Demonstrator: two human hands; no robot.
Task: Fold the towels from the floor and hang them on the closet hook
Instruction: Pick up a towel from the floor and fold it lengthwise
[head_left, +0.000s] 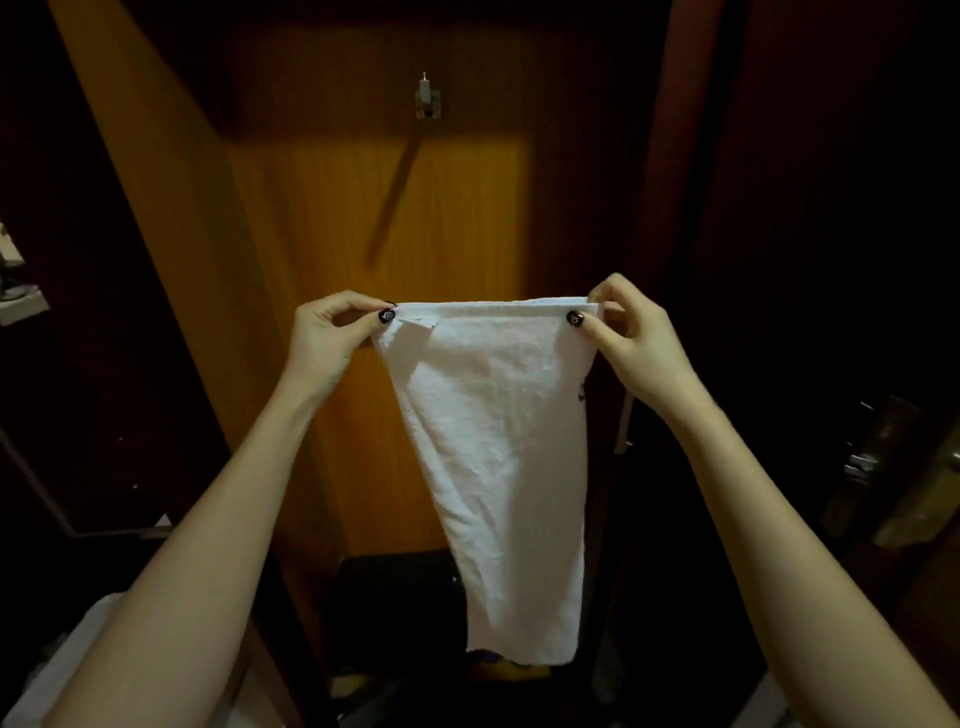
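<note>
White towel (496, 447) held up before the closet door (322, 218).
Left hand (332, 338) and right hand (631, 338) pinch its top corners; the hook (427, 101) sits above, apart.

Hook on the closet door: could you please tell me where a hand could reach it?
Free: the bare door panel between the hook and the towel. Crowded: below, where the left hand and right hand pinch the towel's top corners.

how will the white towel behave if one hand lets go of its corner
Probably floppy: the white towel hangs limp below the edge the left hand and right hand pinch. Likely light, since fingertip pinches alone carry it. Released at one corner, it would probably droop from the other.
</note>
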